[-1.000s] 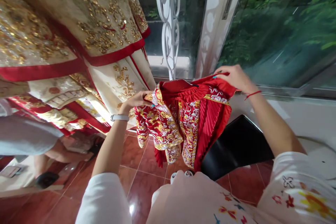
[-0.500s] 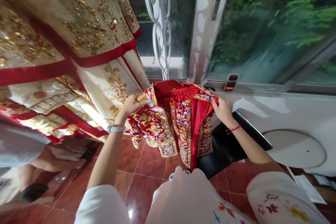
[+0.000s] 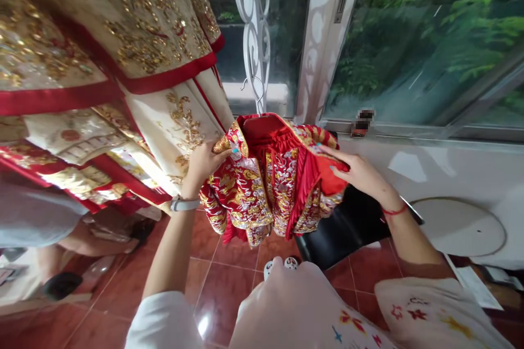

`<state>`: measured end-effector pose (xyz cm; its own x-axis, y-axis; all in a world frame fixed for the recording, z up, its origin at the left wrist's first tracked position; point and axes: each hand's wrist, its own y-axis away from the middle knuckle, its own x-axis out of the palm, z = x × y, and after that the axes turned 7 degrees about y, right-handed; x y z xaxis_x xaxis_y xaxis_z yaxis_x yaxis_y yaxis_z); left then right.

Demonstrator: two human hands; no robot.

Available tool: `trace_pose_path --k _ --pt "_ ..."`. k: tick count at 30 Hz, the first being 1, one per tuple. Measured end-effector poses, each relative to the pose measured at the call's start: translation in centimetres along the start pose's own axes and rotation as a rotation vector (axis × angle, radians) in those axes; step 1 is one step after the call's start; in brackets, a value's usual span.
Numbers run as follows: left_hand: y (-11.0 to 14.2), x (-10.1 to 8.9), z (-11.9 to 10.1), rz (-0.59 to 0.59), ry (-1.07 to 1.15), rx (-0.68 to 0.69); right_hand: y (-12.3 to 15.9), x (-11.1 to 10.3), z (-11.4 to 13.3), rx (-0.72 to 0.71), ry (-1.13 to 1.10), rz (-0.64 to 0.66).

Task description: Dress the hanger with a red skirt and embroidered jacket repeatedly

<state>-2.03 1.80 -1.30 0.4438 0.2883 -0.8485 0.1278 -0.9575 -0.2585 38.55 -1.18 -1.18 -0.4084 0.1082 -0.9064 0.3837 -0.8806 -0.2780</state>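
Both sides of the jacket [image 3: 237,196] are held: L hand [image 3: 204,166] is clamped on one shoulder by the collar [image 3: 239,139], thumb in front; R hand [image 3: 360,172] pinches the opposite front edge, w/ the red lining [image 3: 327,182] showing. It's on a hanger [image 3: 262,92], above the tiled floor [image 3: 229,289], btwn the pale robes [image 3: 176,65] & a black panel [image 3: 360,223]; can't tell if the hanger hooks onto anything. Dense gold & silver emb. [image 3: 254,188] prob. makes it heavy-ish and stiff up front, esp. near the hems; lining looks soft, poss. slippery, & the pleats [image 3: 303,188] inside prob. crease easily. Metallic emb. could snag or fray, so best hold = shoulders or collar, flat fingers, no nails on the raised bits; for lifting, the hanger's neck is prob. safest.
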Motion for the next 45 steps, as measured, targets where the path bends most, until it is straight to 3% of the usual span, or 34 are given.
trace_pose_path --k 3,6,9,11,13,15,17,21,24,27,30,32,33,34,37,39,42,45 --pt "-0.6 0.3 0.0 -0.017 0.000 -0.010 -0.9 4.4 -2.3 0.196 0.074 -0.043" --pt "-0.4 0.6 -0.7 -0.037 0.012 -0.025 -0.3 5.5 -1.9 0.244 0.109 -0.024" --pt "0.9 1.1 -2.0 -0.076 0.011 -0.064 1.3 5.1 1.9 0.257 0.009 -0.171" --pt "1.9 1.5 -2.8 -0.115 -0.013 -0.108 1.6 6.0 5.2 0.280 -0.084 -0.237" --pt "2.7 1.8 -3.3 -0.142 -0.030 -0.141 0.9 8.3 7.8 0.222 -0.134 -0.196" --pt "3.0 2.0 -3.3 -0.164 -0.031 -0.154 -0.3 11.3 8.6 0.167 -0.125 -0.165" --pt "2.9 2.2 -3.0 -0.184 -0.030 -0.159 -0.9 14.0 7.2 0.189 -0.077 -0.235" --pt "2.2 2.7 -2.3 -0.218 -0.031 -0.155 0.8 16.9 0.2 0.389 0.023 -0.407" --pt "1.8 3.1 -2.2 -0.245 -0.021 -0.142 4.1 16.6 -5.1 0.527 -0.056 -0.306" --pt "1.9 3.5 -2.2 -0.266 -0.012 -0.135 7.3 14.3 -8.5 0.515 -0.205 -0.293" --pt "2.4 4.1 -2.4 -0.300 -0.004 -0.144 9.2 12.6 -8.5 0.526 -0.324 -0.564" --pt "2.8 4.5 -2.6 -0.331 0.009 -0.156 10.0 13.6 -6.2 0.571 -0.349 -0.718" --pt "2.9 4.8 -2.7 -0.347 0.017 -0.161 10.2 14.8 -4.5 0.569 -0.347 -0.724" --pt "3.0 5.0 -2.7 -0.364 0.025 -0.167 10.3 16.2 -2.6 0.530 -0.340 -0.661" --pt "2.9 5.4 -2.6 -0.395 0.056 -0.159 9.9 20.9 2.6 0.297 -0.406 -0.303" --pt "2.7 5.7 -2.0 -0.410 0.087 -0.116 9.2 22.9 4.2 0.246 -0.465 -0.216" --pt "3.3 6.7 -0.9 -0.496 0.139 0.025 8.3 23.8 3.2 0.217 -0.564 -0.140" --pt "6.1 9.6 0.2 -0.673 0.193 0.106 8.3 23.5 0.1 0.143 -0.654 0.043"
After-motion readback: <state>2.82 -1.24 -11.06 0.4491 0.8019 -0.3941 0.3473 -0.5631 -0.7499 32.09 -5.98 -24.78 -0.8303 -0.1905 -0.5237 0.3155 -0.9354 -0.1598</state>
